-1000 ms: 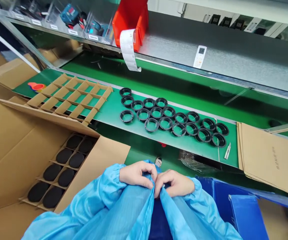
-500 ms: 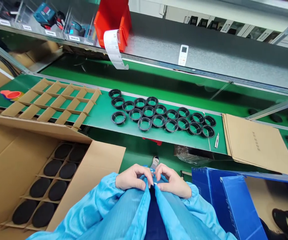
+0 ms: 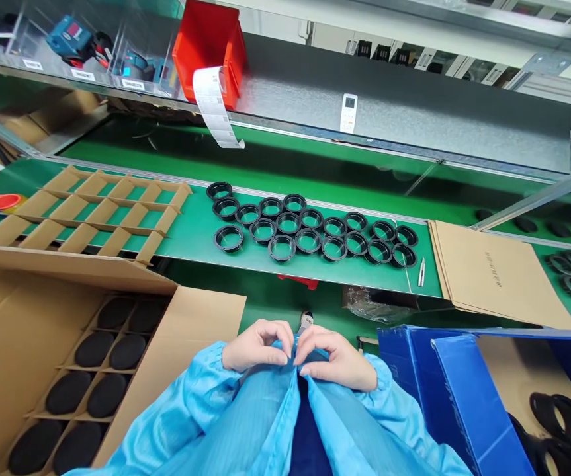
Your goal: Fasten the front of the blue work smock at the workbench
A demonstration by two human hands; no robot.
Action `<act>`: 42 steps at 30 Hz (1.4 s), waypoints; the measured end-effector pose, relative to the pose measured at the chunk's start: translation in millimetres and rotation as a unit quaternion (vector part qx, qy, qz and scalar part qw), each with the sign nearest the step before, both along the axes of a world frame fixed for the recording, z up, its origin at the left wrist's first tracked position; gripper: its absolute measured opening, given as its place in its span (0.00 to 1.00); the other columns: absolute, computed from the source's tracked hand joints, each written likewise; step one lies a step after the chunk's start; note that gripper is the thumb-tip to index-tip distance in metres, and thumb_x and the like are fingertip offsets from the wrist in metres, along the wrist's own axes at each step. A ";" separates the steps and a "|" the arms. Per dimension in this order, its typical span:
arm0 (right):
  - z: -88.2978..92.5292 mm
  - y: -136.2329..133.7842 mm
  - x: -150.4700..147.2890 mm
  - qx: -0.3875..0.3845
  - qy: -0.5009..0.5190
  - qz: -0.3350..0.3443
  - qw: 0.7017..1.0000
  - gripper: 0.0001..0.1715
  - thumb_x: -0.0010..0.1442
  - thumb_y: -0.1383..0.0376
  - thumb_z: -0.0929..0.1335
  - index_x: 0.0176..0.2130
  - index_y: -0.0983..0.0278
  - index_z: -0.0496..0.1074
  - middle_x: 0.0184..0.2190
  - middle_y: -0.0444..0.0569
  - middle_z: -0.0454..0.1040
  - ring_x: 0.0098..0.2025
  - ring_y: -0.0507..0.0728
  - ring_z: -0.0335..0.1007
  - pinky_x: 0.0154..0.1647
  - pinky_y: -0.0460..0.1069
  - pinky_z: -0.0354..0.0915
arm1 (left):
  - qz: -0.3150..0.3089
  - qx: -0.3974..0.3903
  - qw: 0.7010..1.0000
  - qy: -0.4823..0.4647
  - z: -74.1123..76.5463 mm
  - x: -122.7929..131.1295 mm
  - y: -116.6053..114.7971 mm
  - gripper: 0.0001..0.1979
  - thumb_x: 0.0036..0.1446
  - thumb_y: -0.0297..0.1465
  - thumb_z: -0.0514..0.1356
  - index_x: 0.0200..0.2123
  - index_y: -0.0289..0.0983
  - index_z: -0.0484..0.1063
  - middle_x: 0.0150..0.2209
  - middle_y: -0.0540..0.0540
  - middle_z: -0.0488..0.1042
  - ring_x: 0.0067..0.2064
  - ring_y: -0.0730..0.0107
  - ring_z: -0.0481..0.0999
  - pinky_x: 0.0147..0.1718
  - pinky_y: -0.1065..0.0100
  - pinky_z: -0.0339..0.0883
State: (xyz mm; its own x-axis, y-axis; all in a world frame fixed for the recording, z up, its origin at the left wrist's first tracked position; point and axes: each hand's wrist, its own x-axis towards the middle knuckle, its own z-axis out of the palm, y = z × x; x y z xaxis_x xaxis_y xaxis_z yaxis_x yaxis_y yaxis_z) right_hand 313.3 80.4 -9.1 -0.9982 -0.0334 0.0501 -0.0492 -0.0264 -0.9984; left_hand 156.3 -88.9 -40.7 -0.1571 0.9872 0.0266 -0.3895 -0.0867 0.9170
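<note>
I wear a light blue smock (image 3: 260, 416), its front edges parted lower down over dark blue clothing (image 3: 307, 436). At the chest, my left hand (image 3: 259, 345) is closed in a pinch on the smock's front edge. Just beside it, my right hand (image 3: 337, 359) pinches the other edge, fingers bent. The fingertips of both hands almost meet; any fastener between them is too small to make out. Beyond the hands, several black rings (image 3: 288, 223) stand in loose rows on the green bench (image 3: 200, 250).
A cardboard divider grid (image 3: 91, 201), a small pen-like tool (image 3: 421, 272) and stacked cardboard sheets (image 3: 503, 277) lie on the bench. An open carton (image 3: 210, 317) with black discs stands left, a blue box (image 3: 404, 363) right. A red bin (image 3: 210, 39) and a remote control (image 3: 349, 112) sit on the shelf.
My right hand's fingers have come closer to my left hand's at the smock's front. The whole view has shifted slightly, so the bench items appear further left.
</note>
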 end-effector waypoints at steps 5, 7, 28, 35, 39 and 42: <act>2.8 -4.5 -5.8 0.009 0.006 0.022 1.000 0.12 0.60 0.58 0.74 0.33 0.64 0.76 0.33 0.49 0.75 0.39 0.55 0.71 0.46 0.51 0.66 | 0.002 0.002 1.000 0.018 4.4 -0.8 -0.1 0.06 0.51 0.31 0.72 0.31 0.35 0.80 0.31 0.46 0.74 0.35 0.71 0.73 0.39 0.69 0.66; 3.7 -3.3 -3.9 0.018 0.005 -0.011 1.000 0.13 0.61 0.57 0.73 0.33 0.64 0.75 0.33 0.49 0.75 0.39 0.55 0.71 0.46 0.51 0.67 | -0.013 0.011 0.999 0.040 8.8 0.4 1.9 0.08 0.51 0.32 0.72 0.33 0.36 0.81 0.32 0.45 0.74 0.37 0.69 0.74 0.41 0.67 0.68; -1.9 2.0 -1.9 0.005 0.036 -0.147 0.989 0.08 0.60 0.62 0.75 0.34 0.63 0.75 0.34 0.48 0.74 0.38 0.54 0.71 0.43 0.49 0.66 | 0.068 0.056 0.987 0.137 26.5 3.0 38.6 0.06 0.54 0.31 0.70 0.29 0.35 0.78 0.28 0.44 0.76 0.35 0.67 0.74 0.38 0.66 0.69; -0.4 7.1 -4.4 0.022 0.045 -0.174 0.983 0.09 0.61 0.63 0.73 0.32 0.63 0.72 0.33 0.48 0.73 0.38 0.54 0.71 0.43 0.49 0.66 | 0.063 0.039 0.988 0.135 23.2 -3.4 37.9 0.10 0.56 0.35 0.68 0.28 0.34 0.77 0.29 0.44 0.75 0.35 0.68 0.73 0.38 0.67 0.68; -5.1 6.7 -5.6 0.016 0.062 -0.170 0.983 0.10 0.60 0.60 0.74 0.40 0.62 0.74 0.36 0.49 0.74 0.41 0.56 0.71 0.45 0.50 0.67 | 0.076 0.021 0.991 0.104 20.6 -3.4 35.6 0.08 0.54 0.32 0.70 0.29 0.34 0.76 0.29 0.46 0.74 0.35 0.68 0.73 0.38 0.67 0.67; -6.4 4.1 -8.7 0.019 0.070 -0.144 0.987 0.09 0.61 0.60 0.74 0.39 0.62 0.74 0.36 0.49 0.74 0.40 0.55 0.71 0.44 0.49 0.66 | 0.076 0.006 0.994 0.083 18.9 -0.3 36.1 0.09 0.50 0.28 0.72 0.29 0.34 0.74 0.29 0.48 0.73 0.34 0.71 0.73 0.37 0.69 0.67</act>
State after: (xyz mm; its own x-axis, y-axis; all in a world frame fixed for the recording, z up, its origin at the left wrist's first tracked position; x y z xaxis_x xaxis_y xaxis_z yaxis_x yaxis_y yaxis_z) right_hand 304.7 84.6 -15.5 -0.9503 0.2454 0.1914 -0.1858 0.0462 -0.9815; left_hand 156.0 -52.8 -21.8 -0.2967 0.9519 0.0758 -0.2146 -0.1438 0.9661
